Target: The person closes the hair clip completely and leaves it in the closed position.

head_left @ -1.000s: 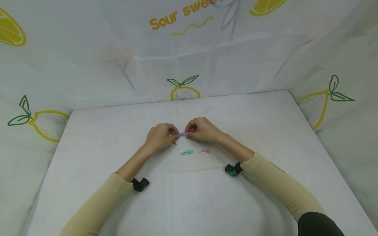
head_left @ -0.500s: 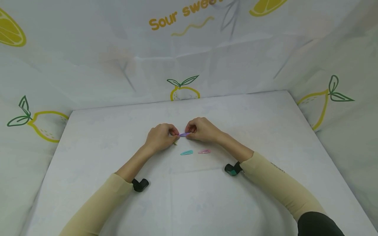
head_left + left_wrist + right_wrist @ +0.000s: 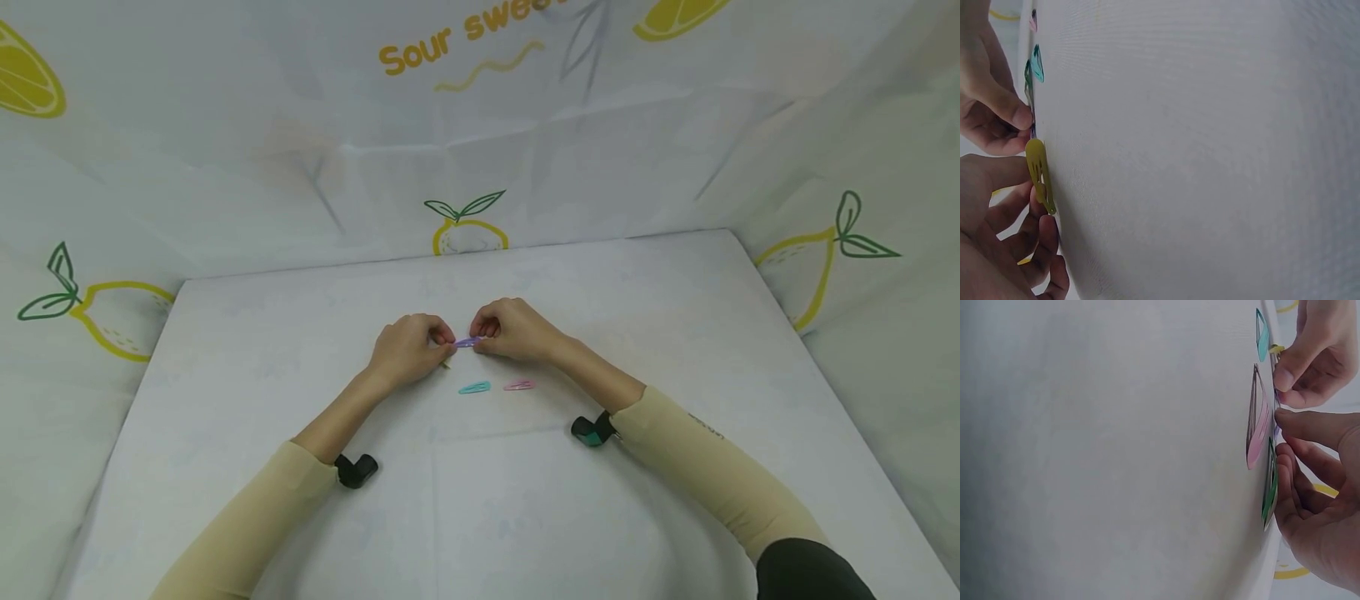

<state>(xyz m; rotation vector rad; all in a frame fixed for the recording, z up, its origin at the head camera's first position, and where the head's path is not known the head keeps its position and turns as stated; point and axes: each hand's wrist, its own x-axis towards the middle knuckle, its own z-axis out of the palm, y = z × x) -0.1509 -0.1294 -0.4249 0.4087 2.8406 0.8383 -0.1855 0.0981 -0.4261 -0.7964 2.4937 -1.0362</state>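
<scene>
A purple snap hair clip [image 3: 467,342] spans the small gap between both hands near the middle of the table. Its left end is pinched by my left hand [image 3: 408,347], thumb against forefinger. My right hand [image 3: 519,330] pinches the other end, which its fingertips mostly hide. Close by the left fingers lies a yellow hair clip [image 3: 1039,172], mostly covered in the head view. The right wrist view has a green hair clip [image 3: 1270,487] beside the right fingers. Nearer the person, a teal hair clip [image 3: 474,387] and a pink hair clip [image 3: 519,385] lie side by side.
A white cloth covers the table [image 3: 480,517]. Behind it and at both sides hang white curtains [image 3: 247,167] printed with lemons. Black wrist cameras sit under both sleeves, close over the cloth.
Both hands keep their places and their pinch. Only the purple hair clip shifts very slightly between the fingertips; the teal and pink clips lie where they were.
</scene>
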